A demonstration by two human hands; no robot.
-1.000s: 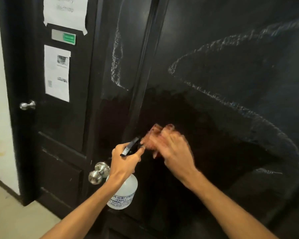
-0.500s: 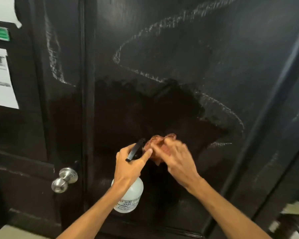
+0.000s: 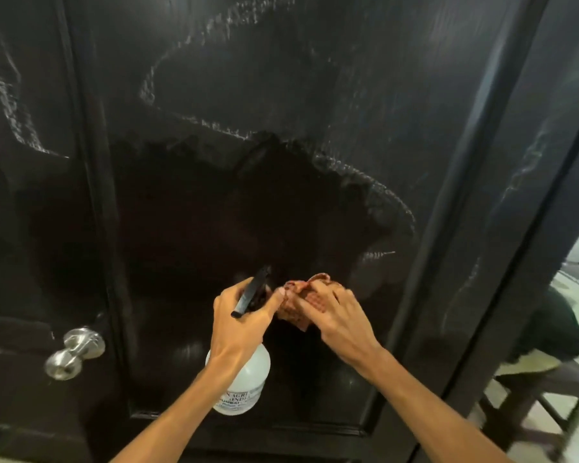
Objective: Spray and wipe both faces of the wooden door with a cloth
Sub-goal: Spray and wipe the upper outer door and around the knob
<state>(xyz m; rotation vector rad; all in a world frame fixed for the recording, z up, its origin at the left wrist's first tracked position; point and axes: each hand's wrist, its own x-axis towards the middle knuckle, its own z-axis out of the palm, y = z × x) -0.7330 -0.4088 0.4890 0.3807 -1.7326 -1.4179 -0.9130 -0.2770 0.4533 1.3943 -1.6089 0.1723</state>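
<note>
I see the door (image 3: 281,95) dimly lit, glare on its streaks (image 3: 395,202), brighter light at right, edges bowed and blurred.

spray bottle (image 3: 242,382) label showed partly readable black print: "n agri", below it "indi"; further lines too small, blurred, partly hidden by wrist.

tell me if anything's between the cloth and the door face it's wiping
Nothing visible. The right hand holds the cloth against the dark door panel; the left hand, gripping the spray bottle, sits just beside it, not in between.
</note>
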